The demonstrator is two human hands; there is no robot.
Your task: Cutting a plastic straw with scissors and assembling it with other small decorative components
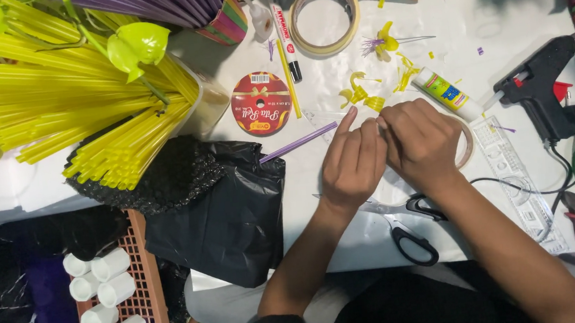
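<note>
While both hands meet just right of the frame's centre, the left hand [352, 166] pinches one end of a purple straw [298, 143], which runs out toward the left over the white table [350, 239]. The right hand [421, 143] is curled shut against the left fingertips; what it grips is hidden. That straw looks light, thin, smooth and easily kinked, so a gentle pinch near the worked end seems best. Black-handled scissors [411, 230] lie below the wrists, yellow curled pieces [358, 94] above.
</note>
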